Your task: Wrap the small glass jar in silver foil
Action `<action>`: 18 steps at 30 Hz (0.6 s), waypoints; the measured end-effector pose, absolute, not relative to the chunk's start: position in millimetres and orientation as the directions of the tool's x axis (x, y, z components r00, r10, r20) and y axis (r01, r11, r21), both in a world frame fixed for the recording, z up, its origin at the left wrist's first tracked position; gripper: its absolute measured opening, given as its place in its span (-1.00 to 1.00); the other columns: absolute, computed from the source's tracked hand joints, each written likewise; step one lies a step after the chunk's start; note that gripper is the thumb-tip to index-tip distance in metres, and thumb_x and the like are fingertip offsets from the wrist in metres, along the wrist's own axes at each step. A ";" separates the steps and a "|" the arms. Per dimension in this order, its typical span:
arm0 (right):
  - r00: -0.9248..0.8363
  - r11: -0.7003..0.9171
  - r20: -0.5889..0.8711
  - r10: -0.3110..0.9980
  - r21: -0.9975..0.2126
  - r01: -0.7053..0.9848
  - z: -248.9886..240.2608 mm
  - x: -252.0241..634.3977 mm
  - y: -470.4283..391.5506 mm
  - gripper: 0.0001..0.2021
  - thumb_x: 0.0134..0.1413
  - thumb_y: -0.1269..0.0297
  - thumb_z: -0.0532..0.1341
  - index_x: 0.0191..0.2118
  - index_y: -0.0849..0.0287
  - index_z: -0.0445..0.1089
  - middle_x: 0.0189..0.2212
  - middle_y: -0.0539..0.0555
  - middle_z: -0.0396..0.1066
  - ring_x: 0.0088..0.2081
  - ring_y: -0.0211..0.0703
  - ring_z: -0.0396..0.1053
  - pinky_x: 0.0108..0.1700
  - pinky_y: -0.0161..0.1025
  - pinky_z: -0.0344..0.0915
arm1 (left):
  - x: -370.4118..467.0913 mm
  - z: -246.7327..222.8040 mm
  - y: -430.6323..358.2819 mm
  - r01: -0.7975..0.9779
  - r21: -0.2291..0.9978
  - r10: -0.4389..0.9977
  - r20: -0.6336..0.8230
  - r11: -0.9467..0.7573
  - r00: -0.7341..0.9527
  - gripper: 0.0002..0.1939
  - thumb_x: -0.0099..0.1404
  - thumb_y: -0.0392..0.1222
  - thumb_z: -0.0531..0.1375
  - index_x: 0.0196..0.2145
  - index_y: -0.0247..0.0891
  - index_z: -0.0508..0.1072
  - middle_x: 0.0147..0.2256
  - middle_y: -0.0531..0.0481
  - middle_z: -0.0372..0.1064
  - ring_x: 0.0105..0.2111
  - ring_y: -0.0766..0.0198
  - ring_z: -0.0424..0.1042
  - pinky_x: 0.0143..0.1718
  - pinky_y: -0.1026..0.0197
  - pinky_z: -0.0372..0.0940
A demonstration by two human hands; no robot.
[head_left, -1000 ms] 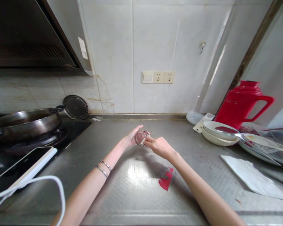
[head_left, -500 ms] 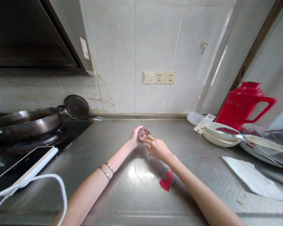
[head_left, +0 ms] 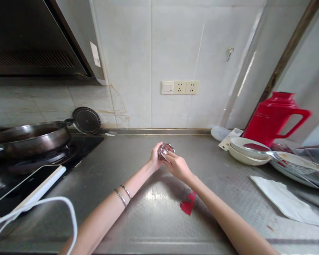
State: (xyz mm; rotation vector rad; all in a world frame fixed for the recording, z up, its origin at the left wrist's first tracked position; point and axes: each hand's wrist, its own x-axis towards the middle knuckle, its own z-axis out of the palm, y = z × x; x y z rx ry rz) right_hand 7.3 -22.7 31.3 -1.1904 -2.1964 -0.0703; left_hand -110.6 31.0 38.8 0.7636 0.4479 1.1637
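A small round item with a shiny, crinkled metallic rim [head_left: 162, 150] is held above the steel counter [head_left: 138, 226], near the middle of the view. My left hand [head_left: 155, 156] wraps round its left side, with two bracelets on that wrist. From the right, my right hand [head_left: 177, 165] reaches over with its fingers pressed at the inside and near edge of the item. Whether those fingers pinch a part of it is too small to tell. A torn red patch [head_left: 187, 204] lies on the counter below my right forearm.
At left, a steel pan [head_left: 29, 141] sits on the black stove, with a phone [head_left: 26, 193] and white cable nearer. At right stand a red thermos [head_left: 271, 118], stacked white bowls [head_left: 248, 159], plates with utensils and a white paper [head_left: 287, 202].
Both hands and the metallic-rimmed item have shifted slightly to the right. The item has turned or tilted a little, and my left forearm has moved right too.
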 end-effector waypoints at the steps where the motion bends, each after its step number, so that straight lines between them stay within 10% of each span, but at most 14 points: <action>1: -0.423 0.584 0.528 0.737 -0.181 0.792 34.5 11.1 -23.5 -0.82 0.22 0.32 0.08 -0.13 0.14 0.39 -0.15 0.11 0.42 -0.24 -0.17 0.41 -0.32 -0.35 0.23 | -112.9 40.3 32.4 -0.647 0.740 0.924 0.091 0.186 0.370 -0.69 0.16 -0.05 0.11 -0.43 -0.37 0.50 -0.43 -0.16 0.51 -0.41 0.16 0.48 -0.33 0.22 0.29; 9: -0.641 0.630 0.281 0.714 0.140 0.764 56.3 28.1 -29.3 -0.66 0.22 0.47 -0.01 0.02 0.03 0.32 -0.09 0.08 0.42 -0.34 -0.22 0.41 -0.42 -0.35 0.17 | -149.8 53.3 49.7 -0.388 0.855 0.760 -0.010 0.343 0.650 -0.57 0.19 -0.02 0.04 -0.18 -0.41 0.48 -0.26 -0.30 0.52 -0.32 0.04 0.51 -0.32 0.13 0.33; 13: -0.659 0.649 0.247 0.710 0.134 0.749 57.4 28.0 -28.8 -0.66 0.20 0.49 -0.01 -0.01 0.04 0.35 -0.07 0.08 0.42 -0.27 -0.19 0.42 -0.39 -0.36 0.19 | -152.8 46.1 56.1 -0.185 0.869 0.692 -0.219 0.459 0.688 -0.51 0.21 0.08 0.08 -0.22 -0.44 0.51 -0.50 -0.15 0.50 -0.59 0.21 0.42 -0.57 0.26 0.22; 18: -0.572 0.597 0.284 0.769 -0.002 0.802 53.2 28.5 -23.9 -0.62 0.12 0.52 0.03 -0.06 -0.02 0.40 -0.06 0.02 0.43 -0.17 -0.17 0.42 -0.30 -0.37 0.23 | -135.1 37.1 53.0 -0.366 0.829 0.834 -0.197 0.422 0.516 -0.67 0.19 -0.05 0.13 -0.37 -0.41 0.52 -0.56 -0.11 0.47 -0.63 0.26 0.39 -0.57 0.28 0.21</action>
